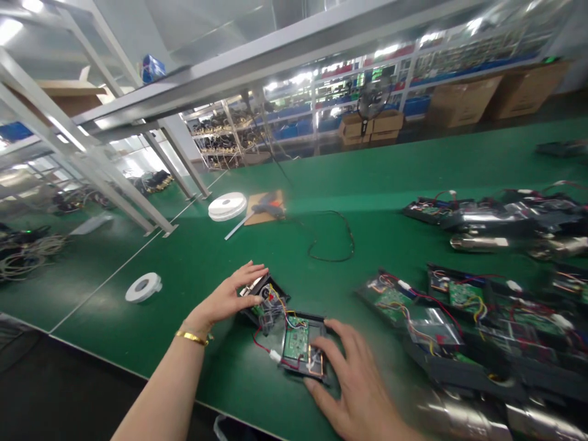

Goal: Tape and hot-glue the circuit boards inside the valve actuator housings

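An opened black device (294, 334) lies on the green table (390, 177) in two shell halves joined by red and yellow wires. One half shows a green circuit board (296, 340). My left hand (229, 294) rests on the far half, fingers stretched over it, a gold bracelet at the wrist. My right hand (358, 380) lies on the near half's right edge with its fingers spread and pressing down. Neither hand lifts anything.
Several more opened devices with boards and wires (441, 306) crowd the right side. Two white tape rolls (143, 286) (227, 206) lie to the left. A glue gun on cardboard (266, 208) and a loose black cable (333, 239) lie beyond. A metal frame (92, 159) rises at left.
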`<action>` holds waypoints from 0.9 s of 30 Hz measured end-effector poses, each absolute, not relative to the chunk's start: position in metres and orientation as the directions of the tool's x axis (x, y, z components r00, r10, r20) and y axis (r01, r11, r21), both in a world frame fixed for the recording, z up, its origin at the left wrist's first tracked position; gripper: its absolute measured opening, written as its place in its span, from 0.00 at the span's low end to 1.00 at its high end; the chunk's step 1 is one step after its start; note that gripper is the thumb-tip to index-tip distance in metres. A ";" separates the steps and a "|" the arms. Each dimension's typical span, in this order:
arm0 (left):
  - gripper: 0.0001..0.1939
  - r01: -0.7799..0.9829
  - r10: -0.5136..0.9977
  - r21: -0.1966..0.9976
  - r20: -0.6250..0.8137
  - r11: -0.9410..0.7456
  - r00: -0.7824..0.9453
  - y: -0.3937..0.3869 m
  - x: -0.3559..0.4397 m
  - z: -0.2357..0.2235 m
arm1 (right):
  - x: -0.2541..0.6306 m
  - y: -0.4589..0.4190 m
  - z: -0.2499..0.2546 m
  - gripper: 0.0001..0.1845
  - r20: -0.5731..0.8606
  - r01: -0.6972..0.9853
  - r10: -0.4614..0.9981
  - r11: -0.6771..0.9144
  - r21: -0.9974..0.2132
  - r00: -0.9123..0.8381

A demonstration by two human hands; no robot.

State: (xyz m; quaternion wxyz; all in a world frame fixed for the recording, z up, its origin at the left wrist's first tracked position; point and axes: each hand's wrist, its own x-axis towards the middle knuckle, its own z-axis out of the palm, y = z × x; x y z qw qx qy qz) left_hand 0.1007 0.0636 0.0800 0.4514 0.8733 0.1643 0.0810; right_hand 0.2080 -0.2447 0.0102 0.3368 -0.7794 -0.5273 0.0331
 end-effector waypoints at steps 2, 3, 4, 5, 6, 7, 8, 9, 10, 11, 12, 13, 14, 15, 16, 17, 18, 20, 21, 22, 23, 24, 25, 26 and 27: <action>0.35 0.221 0.424 0.818 0.031 -0.531 0.905 0.063 0.101 0.079 | 0.207 -0.246 0.010 0.21 0.311 0.801 0.854 -0.184 -0.569 0.416; 0.36 0.217 0.460 0.826 0.056 -0.520 0.886 0.061 0.100 0.077 | 0.207 -0.247 0.011 0.21 0.309 0.804 0.867 -0.159 -0.573 0.391; 0.35 0.211 0.501 0.836 0.087 -0.507 0.861 0.059 0.097 0.076 | 0.207 -0.248 0.012 0.21 0.309 0.810 0.882 -0.128 -0.572 0.357; 0.34 0.205 0.554 0.844 0.126 -0.496 0.823 0.054 0.092 0.075 | 0.208 -0.249 0.014 0.22 0.307 0.819 0.898 -0.096 -0.566 0.317; 0.33 0.202 0.619 0.847 0.177 -0.491 0.765 0.048 0.087 0.073 | 0.210 -0.251 0.016 0.24 0.302 0.830 0.914 -0.065 -0.553 0.272; 0.30 0.204 0.692 0.846 0.239 -0.493 0.681 0.039 0.079 0.071 | 0.213 -0.253 0.019 0.25 0.291 0.841 0.929 -0.039 -0.539 0.230; 0.27 0.213 0.759 0.839 0.308 -0.501 0.574 0.027 0.071 0.069 | 0.216 -0.255 0.021 0.27 0.277 0.851 0.941 -0.022 -0.525 0.196; 0.23 0.226 0.808 0.829 0.376 -0.512 0.454 0.012 0.062 0.065 | 0.219 -0.256 0.024 0.27 0.262 0.858 0.950 -0.012 -0.514 0.170; 0.18 0.240 0.829 0.811 0.444 -0.533 0.342 -0.006 0.053 0.060 | 0.222 -0.257 0.027 0.26 0.253 0.863 0.956 -0.003 -0.505 0.151; 0.13 0.253 0.826 0.791 0.497 -0.557 0.267 -0.027 0.044 0.054 | 0.225 -0.257 0.029 0.23 0.254 0.869 0.958 0.008 -0.494 0.136; 0.07 0.261 0.801 0.758 0.549 -0.598 0.239 -0.048 0.037 0.046 | 0.226 -0.256 0.031 0.20 0.270 0.875 0.955 0.027 -0.483 0.120; 0.04 0.280 0.736 0.682 0.612 -0.676 0.288 -0.070 0.031 0.037 | 0.227 -0.254 0.031 0.17 0.296 0.882 0.950 0.052 -0.469 0.101; 0.05 0.283 0.665 0.603 0.646 -0.746 0.375 -0.088 0.028 0.027 | 0.226 -0.250 0.031 0.15 0.326 0.888 0.942 0.082 -0.453 0.079; 0.07 0.316 0.644 0.561 0.649 -0.765 0.406 -0.104 0.027 0.018 | 0.223 -0.246 0.030 0.14 0.355 0.892 0.933 0.114 -0.437 0.055; 0.14 0.350 0.615 0.506 0.645 -0.788 0.453 -0.115 0.027 0.010 | 0.219 -0.241 0.028 0.12 0.384 0.896 0.923 0.142 -0.421 0.035; 0.20 0.382 0.589 0.448 0.632 -0.808 0.504 -0.121 0.029 0.004 | 0.215 -0.236 0.026 0.10 0.407 0.897 0.913 0.164 -0.410 0.019; 0.26 0.408 0.567 0.396 0.614 -0.823 0.549 -0.123 0.031 0.000 | 0.209 -0.231 0.023 0.09 0.430 0.898 0.903 0.181 -0.401 0.010; 0.29 0.428 0.533 0.321 0.570 -0.845 0.625 -0.119 0.033 -0.002 | 0.199 -0.223 0.018 0.07 0.467 0.896 0.884 0.192 -0.400 0.019; 0.28 0.431 0.528 0.308 0.550 -0.848 0.647 -0.114 0.032 -0.002 | 0.196 -0.221 0.017 0.07 0.470 0.890 0.882 0.191 -0.415 0.030; 0.27 0.426 0.524 0.306 0.537 -0.851 0.661 -0.110 0.031 -0.002 | 0.194 -0.220 0.016 0.08 0.464 0.878 0.885 0.189 -0.441 0.042; 0.28 0.417 0.516 0.305 0.533 -0.856 0.670 -0.106 0.028 -0.002 | 0.192 -0.219 0.016 0.10 0.451 0.860 0.891 0.191 -0.473 0.050; 0.29 0.405 0.503 0.299 0.534 -0.864 0.680 -0.104 0.025 -0.003 | 0.192 -0.219 0.016 0.11 0.435 0.840 0.899 0.194 -0.507 0.056; 0.30 0.390 0.485 0.289 0.539 -0.874 0.689 -0.103 0.022 -0.005 | 0.193 -0.220 0.018 0.13 0.421 0.819 0.905 0.198 -0.539 0.058; 0.30 0.375 0.466 0.277 0.546 -0.885 0.696 -0.104 0.020 -0.007 | 0.194 -0.220 0.020 0.14 0.412 0.799 0.909 0.205 -0.566 0.059; 0.30 0.362 0.450 0.268 0.556 -0.893 0.699 -0.105 0.019 -0.010 | 0.195 -0.220 0.023 0.14 0.408 0.783 0.911 0.210 -0.585 0.060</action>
